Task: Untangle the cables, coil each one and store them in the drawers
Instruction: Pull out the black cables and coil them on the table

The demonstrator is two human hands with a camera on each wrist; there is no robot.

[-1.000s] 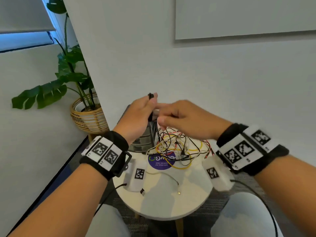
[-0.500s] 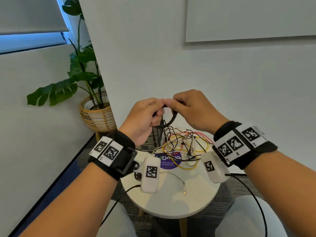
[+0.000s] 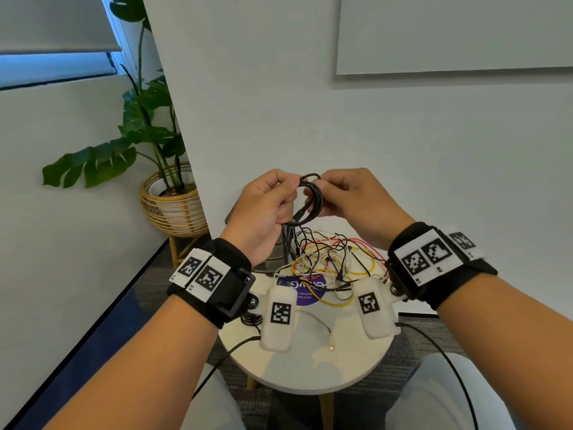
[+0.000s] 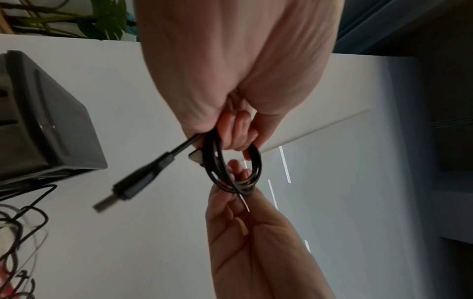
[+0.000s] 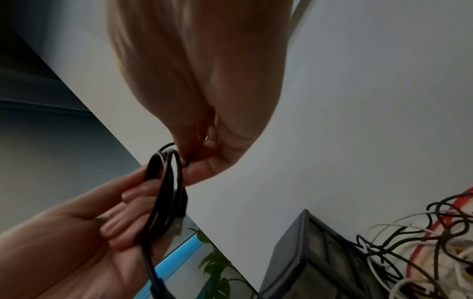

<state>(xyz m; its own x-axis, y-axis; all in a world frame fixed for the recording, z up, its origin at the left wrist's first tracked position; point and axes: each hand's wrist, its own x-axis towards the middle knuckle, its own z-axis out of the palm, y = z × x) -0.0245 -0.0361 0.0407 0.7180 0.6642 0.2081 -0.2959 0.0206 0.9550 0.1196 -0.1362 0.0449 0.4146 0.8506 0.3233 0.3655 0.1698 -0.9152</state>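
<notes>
The round white counter is carrying a grey drawer unit at its far edge and, just beside it, a tangle of black, white, yellow and red cables. Above them, the left hand is gripping a coiled black cable while the right hand is pinching the coil's other side. A USB plug is dangling from the coil.

An office corner — plain white walls, grey carpet, a potted plant by the window blind.
</notes>
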